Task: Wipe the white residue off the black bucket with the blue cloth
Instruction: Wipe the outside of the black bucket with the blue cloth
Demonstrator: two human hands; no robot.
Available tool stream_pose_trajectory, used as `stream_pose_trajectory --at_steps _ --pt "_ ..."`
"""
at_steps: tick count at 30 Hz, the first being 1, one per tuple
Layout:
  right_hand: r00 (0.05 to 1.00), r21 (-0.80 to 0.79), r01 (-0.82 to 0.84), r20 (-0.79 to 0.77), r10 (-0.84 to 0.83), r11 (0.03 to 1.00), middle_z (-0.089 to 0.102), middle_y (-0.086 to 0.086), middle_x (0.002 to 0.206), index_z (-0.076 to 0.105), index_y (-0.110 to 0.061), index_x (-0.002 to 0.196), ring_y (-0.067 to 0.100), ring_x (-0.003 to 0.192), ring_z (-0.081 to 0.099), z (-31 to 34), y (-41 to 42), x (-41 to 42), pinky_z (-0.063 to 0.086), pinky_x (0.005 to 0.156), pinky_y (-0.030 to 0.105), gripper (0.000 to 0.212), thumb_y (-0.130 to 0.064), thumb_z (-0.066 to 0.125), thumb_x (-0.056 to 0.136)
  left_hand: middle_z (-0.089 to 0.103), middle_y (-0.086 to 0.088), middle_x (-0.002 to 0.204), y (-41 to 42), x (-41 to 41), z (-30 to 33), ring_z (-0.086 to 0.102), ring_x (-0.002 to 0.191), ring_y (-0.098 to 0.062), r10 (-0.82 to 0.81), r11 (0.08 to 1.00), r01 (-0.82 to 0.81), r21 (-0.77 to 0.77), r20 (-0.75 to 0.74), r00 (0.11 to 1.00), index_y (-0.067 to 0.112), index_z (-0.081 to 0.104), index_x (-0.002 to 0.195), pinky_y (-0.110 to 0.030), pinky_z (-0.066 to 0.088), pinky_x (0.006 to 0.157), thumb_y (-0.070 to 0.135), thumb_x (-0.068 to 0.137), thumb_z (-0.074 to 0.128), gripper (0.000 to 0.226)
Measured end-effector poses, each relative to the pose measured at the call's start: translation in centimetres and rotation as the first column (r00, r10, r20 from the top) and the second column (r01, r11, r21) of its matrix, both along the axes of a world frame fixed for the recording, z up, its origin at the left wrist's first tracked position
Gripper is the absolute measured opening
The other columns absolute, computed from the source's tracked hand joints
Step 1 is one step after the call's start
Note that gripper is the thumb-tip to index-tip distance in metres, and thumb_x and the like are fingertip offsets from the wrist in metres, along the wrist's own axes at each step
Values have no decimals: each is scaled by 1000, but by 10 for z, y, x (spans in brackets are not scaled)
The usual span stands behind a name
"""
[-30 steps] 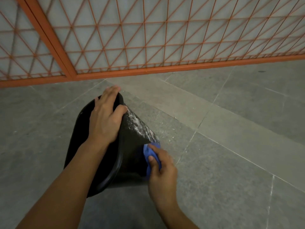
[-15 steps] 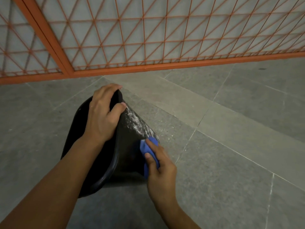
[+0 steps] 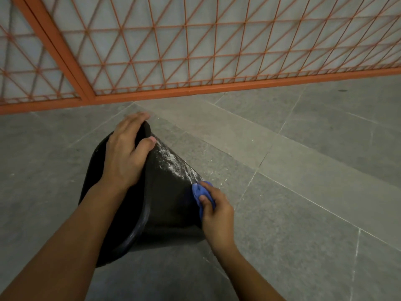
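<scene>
The black bucket [image 3: 165, 198] lies tipped on its side on the grey floor [image 3: 303, 192], mouth toward seven o'clock, base toward two o'clock. White residue [image 3: 173, 161] streaks its upper wall, running toward eleven o'clock from the blue cloth [image 3: 198, 191]. The right hand [image 3: 217, 211], nearer, pinches that cloth against the wall. The left hand [image 3: 128, 153] grips the rim, thumb curled outside.

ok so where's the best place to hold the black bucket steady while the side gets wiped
Judging by its pose, the far rim. The black plastic bucket lies tilted on the grey tiled floor, mouth to the left, so come from above with fingers inside and thumb outside, as the left hand does now. That leaves the outer wall with its white residue free for the right hand and crumpled blue cloth.
</scene>
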State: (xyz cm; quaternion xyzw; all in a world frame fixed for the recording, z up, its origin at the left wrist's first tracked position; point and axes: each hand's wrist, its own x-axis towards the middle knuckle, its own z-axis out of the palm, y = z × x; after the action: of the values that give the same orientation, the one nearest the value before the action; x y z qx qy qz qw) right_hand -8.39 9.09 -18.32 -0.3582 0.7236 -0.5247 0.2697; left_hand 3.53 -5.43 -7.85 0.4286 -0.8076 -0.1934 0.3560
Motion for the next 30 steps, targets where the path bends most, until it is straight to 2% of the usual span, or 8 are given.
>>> stream_pose_trajectory --at_steps 2,7,12,16,21,23,27,30 --pt "999 82 36 13 -38 996 64 -1 114 62 -21 114 16 107 57 -5 -7 -6 44 96 27 27 -14 53 90 53 -14 134 1 -1 0 45 128 -28 -7 1000 7 -5 -10 1000 3 54 128 -41 33 108 42 72 40 70" --pt "993 -29 -56 -109 52 998 63 -10 110 65 -21 111 6 101 52 16 14 18 34 88 5 31 -19 54 83 50 -12 139 -3 11 -2 42 132 -24 -30 999 32 27 -42 999 4 52 130 -32 29 109 41 71 38 72" --pt "999 114 28 -48 -23 993 65 0 113 64 -22 112 17 107 58 -10 -8 -10 45 98 33 29 -11 56 87 51 -12 137 -2 5 -2 43 131 -26 -28 999 29 19 -43 999 4 53 130 -41 31 111 42 71 40 71" --pt "996 -49 -27 -91 23 998 62 -17 103 67 -26 106 3 96 54 17 9 15 38 85 9 27 -16 57 83 52 -11 136 -3 6 -4 44 130 -25 -42 999 43 15 -57 997 5 53 129 -41 31 111 41 71 40 70" --pt "999 32 35 -17 -34 999 67 -5 98 69 -19 101 3 88 58 -1 -14 -9 49 90 33 23 -7 55 87 52 -10 135 1 4 -3 44 130 -25 3 1000 -1 20 -79 997 6 54 128 -36 31 110 42 71 41 69" --pt "999 37 45 -31 -43 998 67 -6 97 68 -22 101 6 90 59 6 -9 -1 48 88 30 24 -7 57 86 52 -10 136 3 1 -3 43 130 -25 2 1000 0 19 -74 997 6 54 128 -31 28 109 42 70 40 70" --pt "999 -105 -19 -28 16 994 62 -28 96 66 -32 103 2 96 55 21 10 21 42 86 14 28 -16 55 82 52 -11 136 1 4 -4 43 131 -25 -4 1000 5 12 -73 997 4 54 128 -32 29 110 41 71 40 70" --pt "997 31 66 -45 -64 997 65 -11 103 67 -21 107 16 100 60 -11 -9 -5 45 91 26 26 -10 53 88 52 -10 136 1 5 -4 43 131 -25 19 1000 -18 18 -66 998 6 54 129 -38 30 110 43 71 40 70"
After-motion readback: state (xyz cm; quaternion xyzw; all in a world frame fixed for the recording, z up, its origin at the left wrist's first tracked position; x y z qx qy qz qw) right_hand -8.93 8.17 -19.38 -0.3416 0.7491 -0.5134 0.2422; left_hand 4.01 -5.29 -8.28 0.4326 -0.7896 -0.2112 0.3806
